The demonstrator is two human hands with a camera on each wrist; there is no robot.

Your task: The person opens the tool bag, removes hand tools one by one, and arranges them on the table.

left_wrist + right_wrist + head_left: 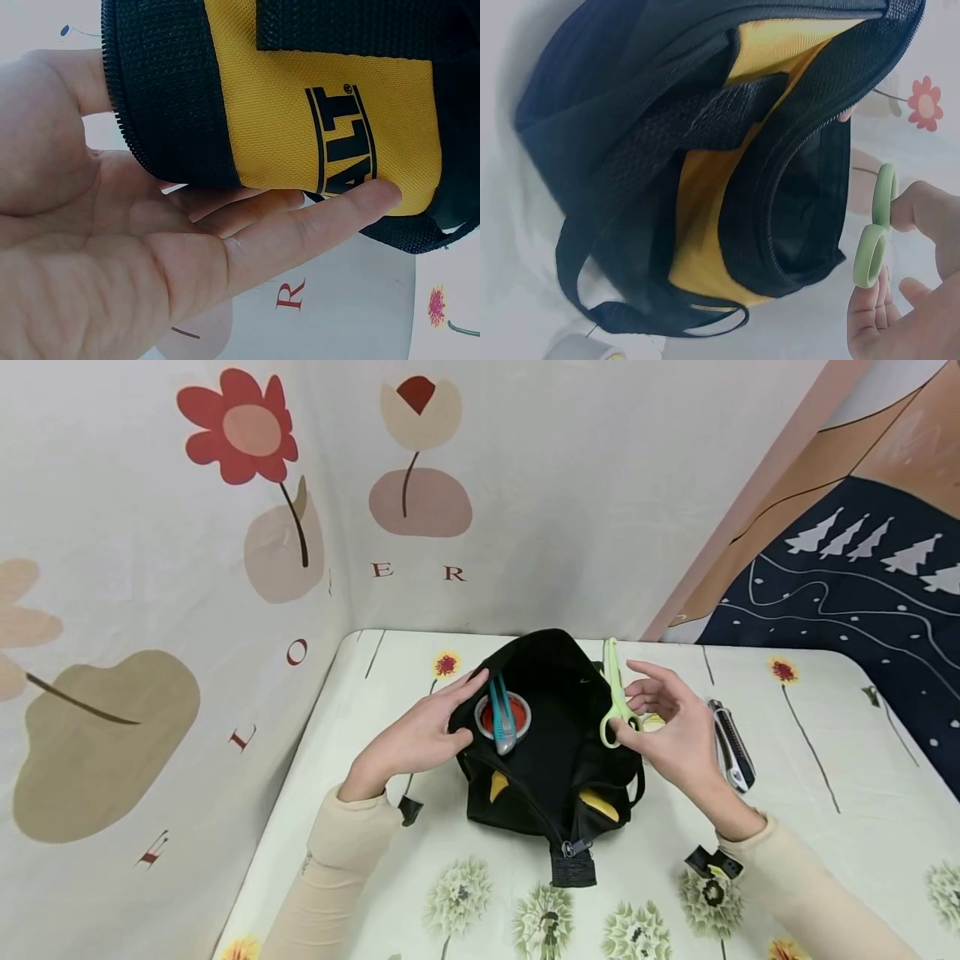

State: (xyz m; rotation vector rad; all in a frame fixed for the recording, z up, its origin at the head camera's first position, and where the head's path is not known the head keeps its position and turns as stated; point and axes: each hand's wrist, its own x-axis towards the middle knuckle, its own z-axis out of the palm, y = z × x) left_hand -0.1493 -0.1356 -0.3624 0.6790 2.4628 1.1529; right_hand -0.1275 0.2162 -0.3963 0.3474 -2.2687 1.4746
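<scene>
Matt, coarsely woven cloth makes up the black-and-yellow zip-topped bag (270, 127) (its black webbing strap (345, 34) visibly rougher), while the pale-green loop-handled scissors (614, 672) look like smooth plastic

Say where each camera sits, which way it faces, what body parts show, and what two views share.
Head: worn on the head, facing forward and down at the table, black bag and green scissors; left hand, right hand and sleeves show.
Left wrist: on that wrist, facing the bag's yellow panel; left hand shows, palm side.
Right wrist: on that wrist, facing the bag's open mouth and the scissors; part of right hand shows at the right edge.
Shared: head and right wrist both catch right hand, scissors and bag.
</scene>
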